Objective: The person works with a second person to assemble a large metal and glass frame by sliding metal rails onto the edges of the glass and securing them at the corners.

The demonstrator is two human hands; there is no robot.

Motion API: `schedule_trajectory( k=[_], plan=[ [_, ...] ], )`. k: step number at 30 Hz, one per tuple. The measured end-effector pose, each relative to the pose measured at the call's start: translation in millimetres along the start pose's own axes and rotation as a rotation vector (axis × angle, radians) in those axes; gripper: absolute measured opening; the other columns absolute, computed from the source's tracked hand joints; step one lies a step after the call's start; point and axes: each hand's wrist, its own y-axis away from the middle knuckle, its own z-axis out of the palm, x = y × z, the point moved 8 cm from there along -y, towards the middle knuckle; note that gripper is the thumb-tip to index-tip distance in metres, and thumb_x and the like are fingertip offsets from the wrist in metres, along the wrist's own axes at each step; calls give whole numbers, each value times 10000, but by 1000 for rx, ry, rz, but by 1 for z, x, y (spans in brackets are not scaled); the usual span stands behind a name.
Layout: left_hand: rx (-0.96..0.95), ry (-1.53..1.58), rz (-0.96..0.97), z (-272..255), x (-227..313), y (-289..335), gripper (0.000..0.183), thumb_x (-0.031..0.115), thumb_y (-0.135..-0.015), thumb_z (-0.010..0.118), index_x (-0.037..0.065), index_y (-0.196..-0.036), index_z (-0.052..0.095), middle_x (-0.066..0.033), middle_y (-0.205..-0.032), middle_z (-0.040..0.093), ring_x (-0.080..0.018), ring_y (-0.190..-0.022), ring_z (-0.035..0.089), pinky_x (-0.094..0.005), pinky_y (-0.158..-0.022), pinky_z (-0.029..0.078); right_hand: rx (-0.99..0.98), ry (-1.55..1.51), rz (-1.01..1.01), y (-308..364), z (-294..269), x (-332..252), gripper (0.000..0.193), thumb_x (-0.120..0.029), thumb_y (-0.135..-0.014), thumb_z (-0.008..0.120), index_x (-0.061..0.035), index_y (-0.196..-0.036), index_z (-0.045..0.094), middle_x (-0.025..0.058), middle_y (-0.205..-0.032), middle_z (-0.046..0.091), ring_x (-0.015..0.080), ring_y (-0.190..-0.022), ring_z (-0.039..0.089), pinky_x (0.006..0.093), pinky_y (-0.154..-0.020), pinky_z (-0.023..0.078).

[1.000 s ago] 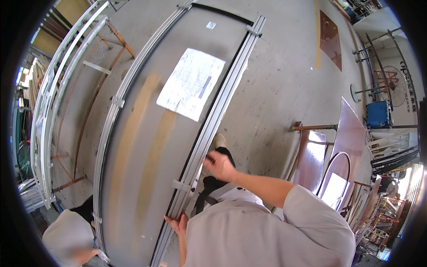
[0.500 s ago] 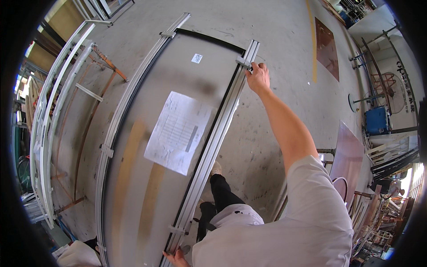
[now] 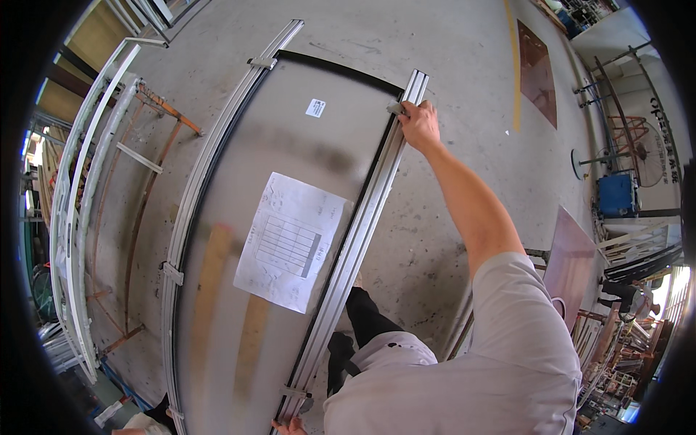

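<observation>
A long frosted glass panel [image 3: 290,138] with a black edge lies between two silver aluminium profiles, the left profile [image 3: 194,190] and the right profile [image 3: 366,214]. Small grey clips [image 3: 172,273] sit along both. My right hand [image 3: 420,125] has its fingers closed over the far end of the right profile, beside a grey clip [image 3: 396,108]. Toward the near end, my left hand [image 3: 291,426] is partly cut off by the lower edge, its fingers curled at the same profile. A white paper sheet [image 3: 290,243] with a printed table and a small white label [image 3: 315,107] are on the glass.
Left stands an orange metal rack [image 3: 168,109] with white frames [image 3: 69,239]. Another person's sleeve [image 3: 158,419] shows at lower left. Reddish-brown sheets [image 3: 538,76] and a blue box [image 3: 618,196] are on the right. Yellowish strips [image 3: 210,290] show under the glass.
The panel, profiles and paper appear lower in the view, and the view itself has shifted slightly. My right hand keeps its hold at the far end. My left hand sits slightly lower.
</observation>
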Motion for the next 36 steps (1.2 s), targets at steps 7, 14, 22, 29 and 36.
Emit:
schedule_trajectory(
  k=[7, 14, 22, 29, 36],
  plan=[
    [43, 15, -1, -3, -1, 3, 444, 277, -832, 571, 80, -1214, 462, -121, -1049, 579, -247, -873, 596, -332, -695, 521, 21, 41, 68, -21, 9, 17, 355, -207, -832, 599, -190, -1186, 614, 161, -1157, 512, 333, -1147, 420, 384, -996, 370],
    [85, 179, 28, 7, -9, 1, 386, 327, -847, 555, 73, -1136, 589, -94, -968, 622, -225, -803, 617, -307, -620, 537, 6, 144, 6, -64, 16, 32, 315, -237, -826, 590, -178, -1131, 644, 155, -1185, 561, 330, -1137, 437, 404, -980, 377],
    [231, 1192, -539, 46, -68, -29, 263, 317, -875, 556, 105, -1026, 595, -79, -939, 638, -239, -808, 620, -382, -662, 530, 64, 122, -711, 98, 7, -122, 439, -139, -812, 626, -14, -1216, 509, 183, -1218, 503, 357, -1128, 478, 431, -941, 415],
    [282, 1675, -600, 84, -50, -20, 369, 285, -923, 498, 59, -1214, 522, -121, -1258, 550, -310, -1159, 516, -508, -990, 409, -803, -343, -1516, 599, -5, -314, 549, -128, -613, 746, -28, -1119, 555, 188, -1184, 488, 360, -1153, 435, 468, -990, 330],
    [417, 1293, -951, 109, -71, 10, 691, 387, -728, 754, -77, -1163, 482, -228, -1187, 538, -309, -1021, 546, -423, -830, 490, -762, 155, -1702, 777, 44, -338, 415, -138, -826, 508, 23, -1209, 502, 213, -1183, 506, 365, -1129, 464, 449, -977, 364]
  ],
)
